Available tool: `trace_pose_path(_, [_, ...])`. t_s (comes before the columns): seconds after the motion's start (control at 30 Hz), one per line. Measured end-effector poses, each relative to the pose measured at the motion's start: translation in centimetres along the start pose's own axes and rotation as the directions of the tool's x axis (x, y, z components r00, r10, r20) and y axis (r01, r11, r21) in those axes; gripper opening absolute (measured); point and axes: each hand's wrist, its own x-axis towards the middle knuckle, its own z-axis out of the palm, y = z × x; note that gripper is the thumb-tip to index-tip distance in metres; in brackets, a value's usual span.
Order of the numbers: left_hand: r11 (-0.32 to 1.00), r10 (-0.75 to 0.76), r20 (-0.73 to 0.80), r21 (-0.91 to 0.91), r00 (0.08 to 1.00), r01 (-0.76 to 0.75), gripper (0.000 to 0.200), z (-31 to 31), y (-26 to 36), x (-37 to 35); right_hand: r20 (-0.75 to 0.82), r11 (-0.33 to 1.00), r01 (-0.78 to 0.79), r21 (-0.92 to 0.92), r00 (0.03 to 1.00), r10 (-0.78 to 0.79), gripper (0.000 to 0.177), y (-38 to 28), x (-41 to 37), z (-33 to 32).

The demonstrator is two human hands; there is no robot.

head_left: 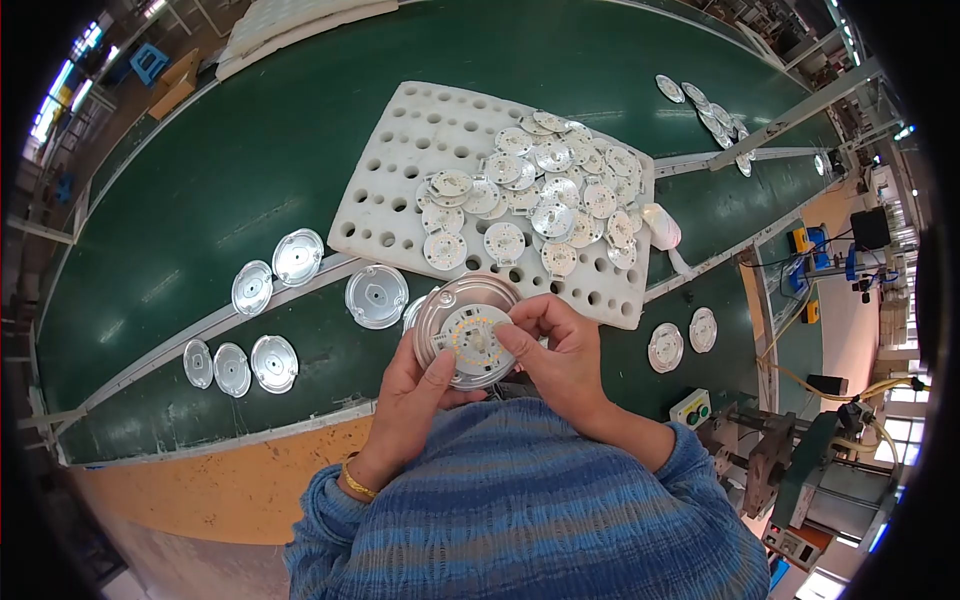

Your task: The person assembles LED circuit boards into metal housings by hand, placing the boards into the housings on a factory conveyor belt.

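A round metal plate (pixel 467 290) is held up in front of the body, with a smaller white LED board (pixel 470 335) lying on its face. My left hand (pixel 412 385) grips the plate's left and lower edge, its thumb on the rim of the board. My right hand (pixel 553 350) is at the right side, thumb and fingers pressed together at the board's right edge. Behind them, a white foam tray with holes (pixel 400 150) carries a heap of similar round boards (pixel 503 242). A metal plate (pixel 376 296) lies just left of the held one.
More metal plates (pixel 274 364) lie on the green table (pixel 200 170) at the left, and two (pixel 665 347) at the right. A metal rail crosses the table. Beyond the foam, a clear bag (pixel 661 227) lies at its right edge. Machinery (pixel 800 450) stands at the lower right.
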Motion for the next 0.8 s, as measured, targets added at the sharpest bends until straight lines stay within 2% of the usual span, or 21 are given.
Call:
trace_pose_path(0.1, [0.999, 0.025, -0.003, 0.046, 1.000, -0.025, 0.044, 0.0, -0.2, 0.0, -0.016, 1.000, -0.009, -0.021, 1.000, 0.009, 0.017, 0.1, -0.1, 0.1])
trace_pose_path(0.37, [0.974, 0.105, -0.003, 0.202, 0.994, -0.102, 0.041, -0.3, -0.8, 0.1, -0.060, 0.979, 0.118, -0.169, 0.990, -0.130, 0.015, -0.1, -0.1, 0.3])
trace_pose_path(0.5, [0.971, 0.131, -0.017, 0.206, 0.991, -0.125, 0.040, -0.4, -1.0, 0.1, -0.087, 0.949, 0.184, -0.255, 0.973, -0.212, 0.015, -0.2, 0.0, 0.4])
trace_pose_path(0.8, [0.953, 0.161, -0.054, 0.269, 0.985, -0.141, 0.038, -0.9, -1.5, 0.1, -0.092, 0.939, 0.201, -0.279, 0.968, -0.234, 0.016, -0.2, 0.0, 0.4])
